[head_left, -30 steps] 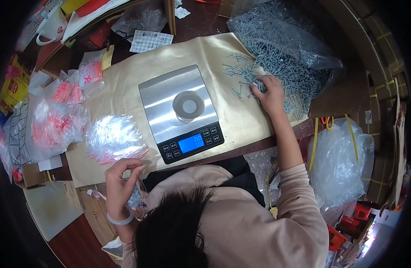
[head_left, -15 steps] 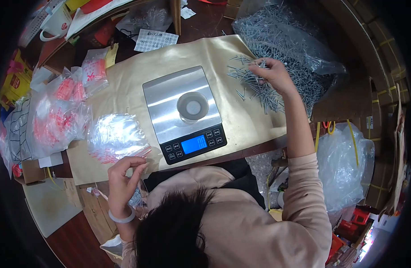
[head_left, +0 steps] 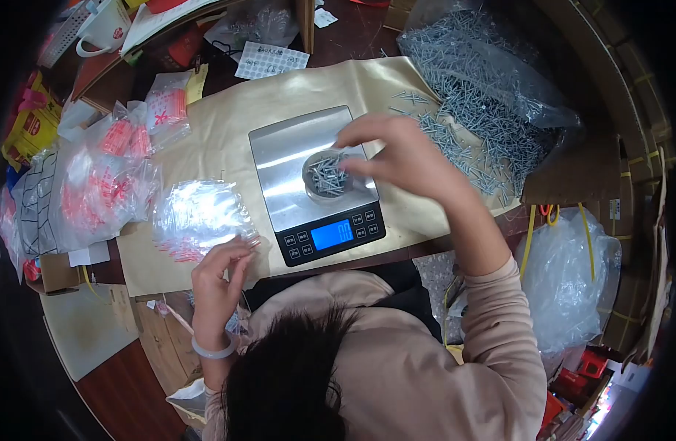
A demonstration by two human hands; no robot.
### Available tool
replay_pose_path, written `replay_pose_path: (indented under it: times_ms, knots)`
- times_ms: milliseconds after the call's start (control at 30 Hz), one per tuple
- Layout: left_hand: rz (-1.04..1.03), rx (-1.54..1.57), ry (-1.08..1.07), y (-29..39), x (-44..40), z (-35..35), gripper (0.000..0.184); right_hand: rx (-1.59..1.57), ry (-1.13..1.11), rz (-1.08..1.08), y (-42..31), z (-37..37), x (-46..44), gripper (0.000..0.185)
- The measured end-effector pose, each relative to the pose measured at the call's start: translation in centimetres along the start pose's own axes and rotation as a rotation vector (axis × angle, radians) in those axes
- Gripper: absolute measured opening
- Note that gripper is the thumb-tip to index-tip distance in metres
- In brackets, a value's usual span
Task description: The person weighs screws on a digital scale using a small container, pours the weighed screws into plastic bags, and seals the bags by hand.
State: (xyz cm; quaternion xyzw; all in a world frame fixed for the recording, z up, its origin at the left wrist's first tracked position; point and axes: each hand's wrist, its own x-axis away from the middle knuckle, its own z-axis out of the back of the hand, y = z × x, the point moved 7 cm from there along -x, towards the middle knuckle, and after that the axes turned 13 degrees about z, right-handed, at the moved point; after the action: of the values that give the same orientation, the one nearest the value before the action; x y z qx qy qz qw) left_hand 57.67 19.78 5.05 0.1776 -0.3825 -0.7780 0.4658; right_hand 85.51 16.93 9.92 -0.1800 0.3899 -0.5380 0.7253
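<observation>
My right hand (head_left: 400, 158) is over a small round cup (head_left: 309, 192) on a digital scale (head_left: 277, 176), its thumb and fingers spread apart at the cup's rim. Loose screws (head_left: 327, 175) fill the cup. On the left, my left hand (head_left: 222, 275) is at the lower right corner of a stack of clear zip bags (head_left: 202, 217) with red strips. Its fingers are curled towards the thumb; what they pinch, if anything, I cannot make out. The scale's blue display (head_left: 332, 235) is lit and seems to read zero.
A large plastic bag spills a heap of screws (head_left: 492, 110) onto the gold sheet (head_left: 227, 117) at the right. Packs of red-striped bags (head_left: 95, 191) lie at the left. A printed label sheet (head_left: 272, 60) is at the back, and a cardboard wall (head_left: 573, 173) stands at the right.
My right hand has moved left from the screw heap to the cup, which now holds screws and was empty before. My left hand stays by the zip bags. The whole view has shifted slightly.
</observation>
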Motion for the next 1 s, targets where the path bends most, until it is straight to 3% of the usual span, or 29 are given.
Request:
replay_pose_path:
  times_ms: [100,200,300,533,800,900,1000]
  knots:
    - [-0.051,-0.161,0.069,-1.0,-0.1,-1.0,0.017,0.042,0.148,-0.278,3.1,4.9,3.0,0.02]
    - [-0.091,-0.289,0.107,-0.7,-0.4,-2.3,0.023,0.385,0.009,-0.581,7.1,6.0,7.3,0.026]
    - [-0.065,-0.266,0.101,-2.1,-0.7,-3.2,0.026,0.581,-0.11,-0.678,8.5,4.2,9.4,0.033]
    - [-0.003,-0.092,0.215,-2.9,-1.1,-2.4,0.018,0.797,0.089,-0.41,10.2,1.0,9.2,0.02]
    - [0.083,0.183,0.238,-4.3,-0.9,-2.3,0.01,0.458,0.134,-0.484,10.3,2.9,9.6,0.018]
    - [-0.071,0.001,0.306,-1.9,-0.8,-0.4,0.009,0.288,0.232,-0.464,10.1,3.9,9.6,0.019]
    - [-0.071,0.048,0.438,-0.6,-0.3,1.3,0.012,0.104,0.259,-0.388,8.2,3.7,8.1,0.019]
